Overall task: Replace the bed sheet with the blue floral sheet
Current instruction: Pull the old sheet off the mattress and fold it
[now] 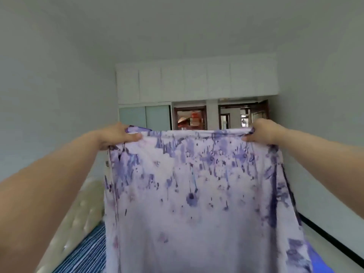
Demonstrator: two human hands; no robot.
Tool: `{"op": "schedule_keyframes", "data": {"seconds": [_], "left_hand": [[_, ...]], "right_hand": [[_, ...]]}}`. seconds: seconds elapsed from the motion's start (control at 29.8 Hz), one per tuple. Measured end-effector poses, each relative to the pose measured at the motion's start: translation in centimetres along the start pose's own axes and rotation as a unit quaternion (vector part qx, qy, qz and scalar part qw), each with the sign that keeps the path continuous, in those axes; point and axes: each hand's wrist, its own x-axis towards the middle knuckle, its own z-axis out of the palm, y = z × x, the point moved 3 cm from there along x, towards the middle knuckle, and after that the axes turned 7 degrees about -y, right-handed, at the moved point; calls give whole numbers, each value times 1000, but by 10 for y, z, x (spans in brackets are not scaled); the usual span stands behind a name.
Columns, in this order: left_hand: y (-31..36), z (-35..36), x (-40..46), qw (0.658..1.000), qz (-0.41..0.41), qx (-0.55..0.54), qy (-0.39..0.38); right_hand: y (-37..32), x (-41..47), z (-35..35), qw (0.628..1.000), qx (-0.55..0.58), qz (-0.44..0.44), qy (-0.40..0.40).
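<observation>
You held the blue floral sheet (pixel 197 194) up at arm's length in front of you, your left hand (pixel 116 135) and right hand (pixel 262 133) each pinching its top edge, fingers curled over the hem and thumbs pressed beneath. With hands well apart, the cloth hung flat, probably so you could find its edges before spreading it over the bed (pixel 86 251), whose striped cover showed below beside the tufted headboard (pixel 78 215).

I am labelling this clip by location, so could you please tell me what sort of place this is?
Most likely a home bedroom. A tufted headboard stands at the lower left beside blue striped bedding, white cupboards line the far wall, and both hands hold up a floral sheet.
</observation>
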Motion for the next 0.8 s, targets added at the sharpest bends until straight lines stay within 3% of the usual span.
{"op": "schedule_keyframes", "data": {"seconds": [0.13,0.2,0.27,0.3,0.34,0.37,0.44,0.47,0.5,0.6,0.67,0.77,0.8], "left_hand": [[12,-9,1,959,90,-258,74],[29,-20,1,919,170,-322,153],[39,-28,-2,878,209,-313,296],[40,-26,-1,864,208,-296,350],[36,-19,1,865,189,-277,374],[28,-9,4,880,157,-255,370],[-6,23,16,934,62,-191,296],[-26,39,21,957,25,-149,248],[-42,54,26,969,9,-115,220],[-77,86,39,973,-34,-73,216],[-101,102,45,967,-85,-78,227],[-134,130,49,961,-166,-63,214],[-132,141,47,961,-173,-44,209]], "right_hand": [[3,-4,-6,973,181,-7,145],[-5,-10,-21,918,280,-75,272],[-18,-19,-22,849,391,-140,326],[-21,-18,-13,826,459,-152,289],[-22,-16,3,816,520,-153,198],[-21,-15,23,813,564,-131,55],[-8,-24,73,793,544,-59,-268],[0,-29,94,773,518,-61,-360],[8,-29,110,756,518,-68,-395],[22,-21,146,713,603,-33,-357],[23,-15,172,724,612,28,-317],[18,-9,208,838,508,127,-153],[11,-9,215,848,499,149,-100]]}}
